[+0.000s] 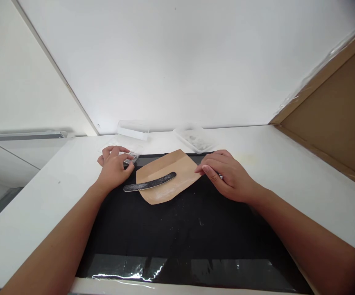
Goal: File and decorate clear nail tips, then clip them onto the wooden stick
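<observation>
A curved black nail file (pixel 149 183), dusted with white powder, lies across a piece of brown paper (pixel 182 174) and extends past its left edge. White dust shows on the paper, which rests on a black mat. My left hand (pixel 114 169) is at the mat's far left corner, thumb and fingers closed around a small clear plastic case (pixel 132 157). At the paper's right edge, my right hand (pixel 226 174) has its fingers curled together. Something small and shiny peeks out by the thumb, too hidden to name.
Behind the mat stand a clear plastic box (pixel 132 133) and a white translucent tray (pixel 192 139) with small items inside. The black mat (pixel 171 233) has a glossy taped front edge. A white wall rises behind; a brown board (pixel 333 110) stands at right.
</observation>
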`<action>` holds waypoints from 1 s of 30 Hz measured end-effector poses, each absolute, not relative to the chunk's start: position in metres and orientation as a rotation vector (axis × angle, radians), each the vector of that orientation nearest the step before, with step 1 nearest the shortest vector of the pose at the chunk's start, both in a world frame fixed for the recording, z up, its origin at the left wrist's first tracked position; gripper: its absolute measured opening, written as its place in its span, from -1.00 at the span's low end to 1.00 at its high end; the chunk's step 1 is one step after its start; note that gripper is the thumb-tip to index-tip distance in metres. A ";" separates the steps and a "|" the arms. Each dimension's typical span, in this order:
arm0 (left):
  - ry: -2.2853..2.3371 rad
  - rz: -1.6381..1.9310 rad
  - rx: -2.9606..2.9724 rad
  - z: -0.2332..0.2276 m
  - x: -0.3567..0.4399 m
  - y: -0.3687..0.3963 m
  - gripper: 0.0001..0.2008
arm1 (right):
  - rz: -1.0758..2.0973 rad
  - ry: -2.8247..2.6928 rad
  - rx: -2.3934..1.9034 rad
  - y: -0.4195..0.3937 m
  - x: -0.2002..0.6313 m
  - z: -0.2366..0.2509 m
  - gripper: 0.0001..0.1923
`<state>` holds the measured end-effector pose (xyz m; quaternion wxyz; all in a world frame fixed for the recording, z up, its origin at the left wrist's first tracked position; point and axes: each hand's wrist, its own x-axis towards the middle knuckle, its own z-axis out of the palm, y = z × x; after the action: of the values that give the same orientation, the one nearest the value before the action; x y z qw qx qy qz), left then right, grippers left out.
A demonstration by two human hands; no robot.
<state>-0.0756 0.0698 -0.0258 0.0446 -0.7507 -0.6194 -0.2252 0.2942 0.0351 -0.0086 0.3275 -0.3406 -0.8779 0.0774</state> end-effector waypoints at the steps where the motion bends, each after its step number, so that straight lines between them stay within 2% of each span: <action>1: -1.908 -0.708 -2.285 -0.026 -0.075 0.070 -0.81 | 0.201 -2.300 -0.889 0.035 0.294 -0.009 -0.72; 18: -2.012 -0.807 -2.244 -0.022 -0.073 0.069 -0.83 | 0.182 -2.300 -0.876 0.036 0.296 -0.011 -0.74; 30: -1.794 -0.892 -2.222 -0.016 -0.066 0.063 -0.81 | 0.176 -2.300 -0.884 0.035 0.297 -0.009 -0.73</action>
<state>-0.0664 0.0632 -0.0164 0.0748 -0.7406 -0.5979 -0.2972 0.2967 0.0347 -0.0087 0.3293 -0.3380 -0.8790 0.0674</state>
